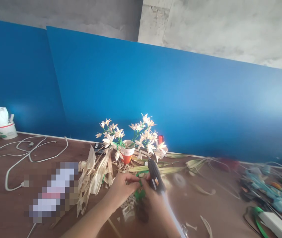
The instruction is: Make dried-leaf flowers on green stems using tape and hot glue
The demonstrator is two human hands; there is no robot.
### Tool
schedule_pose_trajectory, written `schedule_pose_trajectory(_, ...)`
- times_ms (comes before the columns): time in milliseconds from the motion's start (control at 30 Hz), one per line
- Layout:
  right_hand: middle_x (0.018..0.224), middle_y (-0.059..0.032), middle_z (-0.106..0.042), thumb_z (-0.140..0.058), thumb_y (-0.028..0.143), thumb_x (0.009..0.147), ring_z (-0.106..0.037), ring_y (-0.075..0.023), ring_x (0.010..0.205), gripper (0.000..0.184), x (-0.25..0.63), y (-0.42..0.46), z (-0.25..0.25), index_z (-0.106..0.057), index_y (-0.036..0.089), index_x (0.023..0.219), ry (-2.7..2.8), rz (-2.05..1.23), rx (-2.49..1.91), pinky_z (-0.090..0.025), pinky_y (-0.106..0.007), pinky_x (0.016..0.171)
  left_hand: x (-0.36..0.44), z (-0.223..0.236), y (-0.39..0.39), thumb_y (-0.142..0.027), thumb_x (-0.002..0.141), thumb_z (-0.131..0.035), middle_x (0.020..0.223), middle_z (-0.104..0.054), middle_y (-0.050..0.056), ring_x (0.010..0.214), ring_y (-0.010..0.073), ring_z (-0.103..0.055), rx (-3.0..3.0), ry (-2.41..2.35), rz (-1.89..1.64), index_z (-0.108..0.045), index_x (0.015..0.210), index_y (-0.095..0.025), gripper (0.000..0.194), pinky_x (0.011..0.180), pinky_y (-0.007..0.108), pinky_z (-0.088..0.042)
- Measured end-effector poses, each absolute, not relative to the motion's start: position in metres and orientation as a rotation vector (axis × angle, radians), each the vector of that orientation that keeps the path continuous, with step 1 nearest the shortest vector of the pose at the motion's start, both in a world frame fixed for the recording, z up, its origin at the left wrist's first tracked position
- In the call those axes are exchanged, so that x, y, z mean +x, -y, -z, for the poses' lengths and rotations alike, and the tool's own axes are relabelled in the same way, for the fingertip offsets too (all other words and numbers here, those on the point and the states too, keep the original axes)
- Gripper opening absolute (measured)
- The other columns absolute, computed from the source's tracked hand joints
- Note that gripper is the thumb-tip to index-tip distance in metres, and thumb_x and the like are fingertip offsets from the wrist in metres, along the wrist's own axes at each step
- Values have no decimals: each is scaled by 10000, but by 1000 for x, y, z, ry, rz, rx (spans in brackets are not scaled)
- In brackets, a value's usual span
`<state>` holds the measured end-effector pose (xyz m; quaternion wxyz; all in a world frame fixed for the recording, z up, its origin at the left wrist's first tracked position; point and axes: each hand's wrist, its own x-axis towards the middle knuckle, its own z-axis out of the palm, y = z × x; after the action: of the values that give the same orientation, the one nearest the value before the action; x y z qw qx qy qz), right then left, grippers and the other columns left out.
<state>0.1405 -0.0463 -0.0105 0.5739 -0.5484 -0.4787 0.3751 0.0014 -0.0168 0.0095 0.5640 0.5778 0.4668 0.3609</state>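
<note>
A brown table (188, 211) fills the lower frame, with a blue partition (156, 82) behind and a concrete wall (217, 29) above. At lower centre, the left hand (121, 188) pinches a green piece (139, 192); the right hand (154, 196) grips a glue gun (156, 175). White flowers (151, 147) stand mid-frame. Green print on the far-left cup (5, 131) is too small to read.

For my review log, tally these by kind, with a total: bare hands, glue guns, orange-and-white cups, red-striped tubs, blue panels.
Hands: 2 (left hand, right hand)
Glue gun: 1
Orange-and-white cup: 1
Red-striped tub: 1
Blue panels: 2 (nearer panel, panel at far left)
Total: 7
</note>
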Motion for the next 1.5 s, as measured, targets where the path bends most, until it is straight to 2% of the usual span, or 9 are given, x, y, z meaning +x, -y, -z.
schedule_pose_trajectory(133,607,13,-489,-629,429,672,-446,-133,526,250,141,47,9,-506,212,690,1131,-886,-1286,-402,-258,491,0,-15,17,-285,634,-642,598,-650,16,615,170,-564,1291,-1070,-761,-727,714,-156,174,606,273,-393)
schedule_pose_trajectory(267,627,16,-498,-650,411,680,-474,-139,553,259,139,43,20,-488,212,710,1102,-880,-1280,-417,-259,519,2,-13,17,-277,635,-616,463,-540,-19,486,135,-469,1343,-1098,-797,-695,600,-158,147,518,258,-324)
schedule_pose_trajectory(467,624,9,-542,-666,395,697,-533,-160,578,258,140,39,28,-494,202,713,1091,-886,-1247,-443,-275,555,5,-5,18,-300,644,-617,509,-562,-17,536,141,-489,1310,-1118,-933,-699,635,-154,168,551,256,-340)
schedule_pose_trajectory(667,588,27,-536,-660,382,706,-490,-136,502,241,142,42,26,-506,203,753,1063,-941,-1295,-404,-259,480,7,-10,21,-298,640,-628,539,-589,-16,577,146,-522,1188,-1091,-914,-687,688,-143,173,596,260,-383)
schedule_pose_trajectory(867,794,-67,-633,-628,386,747,-571,-196,702,220,150,51,15,-608,178,812,1167,-805,-1329,-463,-293,642,1,-8,11,-350,616,-638,549,-601,-9,579,159,-529,1184,-1161,-946,-680,671,-150,212,598,268,-376)
schedule_pose_trajectory(967,803,-65,-630,-629,387,749,-569,-192,709,213,156,53,13,-640,176,775,1259,-754,-1325,-458,-282,648,-4,-5,5,-364,594,-642,558,-616,-2,597,166,-532,1192,-1213,-981,-672,633,-153,217,621,272,-374)
schedule_pose_trajectory(1100,776,-50,-620,-598,386,782,-557,-167,663,215,160,51,21,-653,178,791,1443,-744,-1279,-458,-259,601,-5,2,0,-362,564,-659,522,-587,-13,547,135,-490,1132,-1172,-1006,-659,609,-142,225,590,250,-347)
schedule_pose_trajectory(1267,796,-51,-604,-567,340,819,-553,-158,678,185,163,46,33,-654,186,765,1644,-636,-1253,-459,-252,615,-4,10,-3,-336,569,-672,507,-570,-21,502,106,-441,1117,-1139,-1005,-665,641,-133,216,529,229,-297)
schedule_pose_trajectory(1500,783,-47,-583,-552,281,838,-553,-154,683,155,165,43,37,-652,181,774,1742,-573,-1287,-450,-258,625,-4,12,-4,-332,586,-673,548,-610,-3,523,116,-479,1134,-1152,-992,-690,699,-126,236,539,231,-322)
